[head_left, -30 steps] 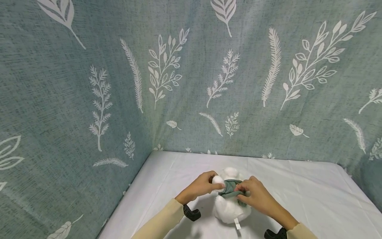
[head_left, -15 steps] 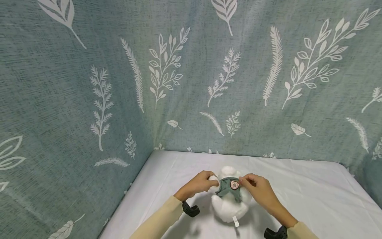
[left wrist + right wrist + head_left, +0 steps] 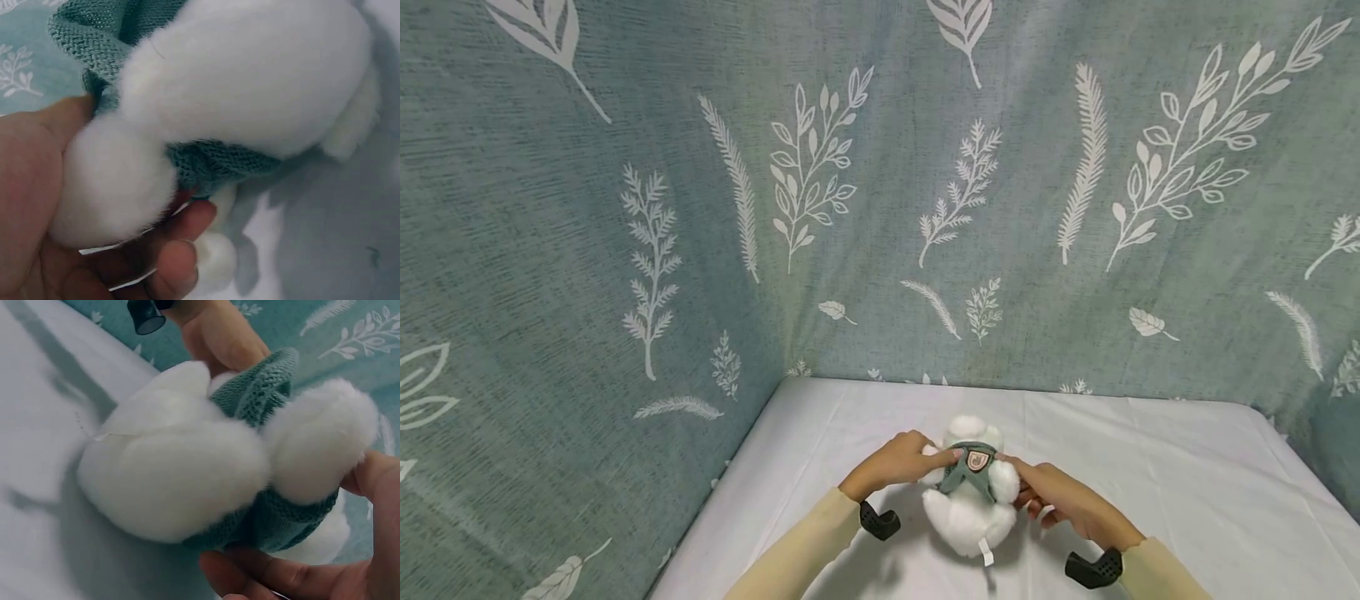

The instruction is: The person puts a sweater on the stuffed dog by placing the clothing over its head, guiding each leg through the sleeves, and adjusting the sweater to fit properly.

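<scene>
A white plush toy (image 3: 966, 521) wears a green knitted vest (image 3: 976, 482) with a shield-shaped patch (image 3: 978, 461). Its label (image 3: 987, 552) hangs on the side near me. My left hand (image 3: 891, 463) grips the toy's left side, thumb on the vest beside the patch; in the left wrist view a round paw (image 3: 115, 181) sits between thumb and fingers. On the other side, my right hand (image 3: 1063, 496) holds the vest at the shoulder. In the right wrist view its fingers (image 3: 300, 575) curl beneath the vest, and the thumb is partly hidden behind the toy's furry arm (image 3: 322, 444).
A white cloth (image 3: 1112, 450) covers the table. Green fabric with white leaf prints (image 3: 880, 192) hangs at the back and along the sides. Black bands (image 3: 880, 522) are on both wrists.
My right hand has let go of the vest's lifted lower part, which now lies down with the patch showing, and has moved round the toy's right side. My left thumb has moved onto the vest.
</scene>
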Demonstrator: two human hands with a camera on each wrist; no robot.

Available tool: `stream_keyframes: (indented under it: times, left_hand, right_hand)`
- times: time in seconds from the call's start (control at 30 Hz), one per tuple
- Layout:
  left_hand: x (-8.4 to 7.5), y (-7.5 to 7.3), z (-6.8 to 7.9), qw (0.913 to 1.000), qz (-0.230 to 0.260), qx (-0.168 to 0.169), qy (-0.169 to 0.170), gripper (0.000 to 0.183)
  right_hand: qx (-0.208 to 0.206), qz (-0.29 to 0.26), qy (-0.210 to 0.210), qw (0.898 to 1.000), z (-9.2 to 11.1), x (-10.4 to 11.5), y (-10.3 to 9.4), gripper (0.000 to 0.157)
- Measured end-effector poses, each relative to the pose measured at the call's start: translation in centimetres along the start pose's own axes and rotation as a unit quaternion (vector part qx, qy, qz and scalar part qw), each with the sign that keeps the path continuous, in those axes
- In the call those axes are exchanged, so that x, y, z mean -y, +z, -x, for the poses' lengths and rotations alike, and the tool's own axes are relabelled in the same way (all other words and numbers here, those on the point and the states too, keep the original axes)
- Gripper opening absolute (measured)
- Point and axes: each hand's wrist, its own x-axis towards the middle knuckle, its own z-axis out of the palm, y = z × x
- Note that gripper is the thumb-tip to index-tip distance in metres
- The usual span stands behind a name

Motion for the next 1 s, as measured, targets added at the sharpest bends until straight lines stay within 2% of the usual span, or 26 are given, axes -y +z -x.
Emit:
stream_keyframes:
  times: [0.2,0.43,0.53,0.73,0.87,1.0]
  left_hand:
    - [0.1,0.1,0.2,0.9982,0.053,0.026,-0.009,0.055]
    - [0.4,0.5,0.4,0.9935,0.112,0.019,-0.008,0.02]
    - [0.1,0.5,0.6,0.9924,0.122,0.007,-0.006,0.019]
    - [-1.1,0.7,1.1,0.9932,0.111,-0.032,0.005,0.025]
    - [-1.9,0.8,1.5,0.9936,0.092,-0.064,0.0,0.031]
    - [-2.4,0.9,1.6,0.9917,0.095,-0.086,0.01,0.029]
  right_hand:
    - [0.029,-0.027,0.006,0.999,-0.4,0.0,0.2,0.065]
    - [0.037,-0.045,0.002,0.998,-0.6,0.5,0.4,0.057]
    - [0.044,-0.043,-0.011,0.998,-0.4,0.8,0.2,0.053]
    - [0.047,-0.025,-0.047,0.997,0.0,1.4,-0.3,0.046]
    - [0.036,0.013,-0.075,0.996,0.3,1.7,-0.5,0.046]
    - [0.015,0.045,-0.109,0.993,0.1,2.0,-0.6,0.042]
